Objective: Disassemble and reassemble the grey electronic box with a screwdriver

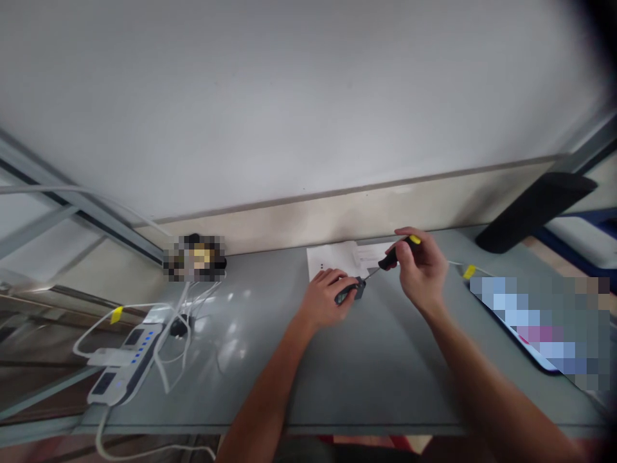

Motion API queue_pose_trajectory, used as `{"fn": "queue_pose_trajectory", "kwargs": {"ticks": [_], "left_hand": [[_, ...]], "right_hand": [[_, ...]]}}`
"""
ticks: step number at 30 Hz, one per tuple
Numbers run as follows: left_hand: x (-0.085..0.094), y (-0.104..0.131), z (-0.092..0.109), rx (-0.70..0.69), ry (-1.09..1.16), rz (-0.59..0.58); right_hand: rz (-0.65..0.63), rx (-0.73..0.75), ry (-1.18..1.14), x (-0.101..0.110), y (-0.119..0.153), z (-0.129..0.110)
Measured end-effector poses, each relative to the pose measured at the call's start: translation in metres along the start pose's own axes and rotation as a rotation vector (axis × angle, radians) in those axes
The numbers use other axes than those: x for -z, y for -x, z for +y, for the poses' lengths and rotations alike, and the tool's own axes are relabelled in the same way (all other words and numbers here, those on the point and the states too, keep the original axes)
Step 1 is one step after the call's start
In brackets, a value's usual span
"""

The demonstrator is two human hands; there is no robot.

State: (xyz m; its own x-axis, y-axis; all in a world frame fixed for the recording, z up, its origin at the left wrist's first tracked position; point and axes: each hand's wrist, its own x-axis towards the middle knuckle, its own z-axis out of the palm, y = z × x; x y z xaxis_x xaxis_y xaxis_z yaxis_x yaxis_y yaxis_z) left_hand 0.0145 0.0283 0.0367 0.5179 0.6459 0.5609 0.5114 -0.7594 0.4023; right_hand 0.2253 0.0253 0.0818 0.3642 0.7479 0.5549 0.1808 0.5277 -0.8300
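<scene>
In the head view, the left hand is holding a small dark piece just beside the white papers over the grey table, its fingers closing around the piece. The right hand is gripping a screwdriver, fingers clamped on it, and the tip is meeting or nearly meeting the piece; which, one cannot tell. Seemingly, the person is working a screw, so the next move is calling for steady alignment.

My flat grey surface bears a long white power strip, white paper and a black cylinder.
</scene>
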Motion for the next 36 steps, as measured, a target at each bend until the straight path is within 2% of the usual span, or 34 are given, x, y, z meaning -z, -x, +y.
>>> {"fn": "queue_pose_trajectory", "kwargs": {"ticks": [8,22,36], "left_hand": [[0.0004,0.0,-0.002,0.009,0.003,-0.032],[0.0,-0.0006,-0.0016,-0.002,0.022,-0.022],[-0.0008,-0.0003,-0.0021,-0.002,0.012,-0.025]], "right_hand": [[0.001,-0.025,-0.03,-0.0017,0.0003,0.0008],[0.013,-0.039,0.025,0.001,0.0014,0.001],[0.016,-0.034,-0.015,-0.0022,0.003,0.0]]}}
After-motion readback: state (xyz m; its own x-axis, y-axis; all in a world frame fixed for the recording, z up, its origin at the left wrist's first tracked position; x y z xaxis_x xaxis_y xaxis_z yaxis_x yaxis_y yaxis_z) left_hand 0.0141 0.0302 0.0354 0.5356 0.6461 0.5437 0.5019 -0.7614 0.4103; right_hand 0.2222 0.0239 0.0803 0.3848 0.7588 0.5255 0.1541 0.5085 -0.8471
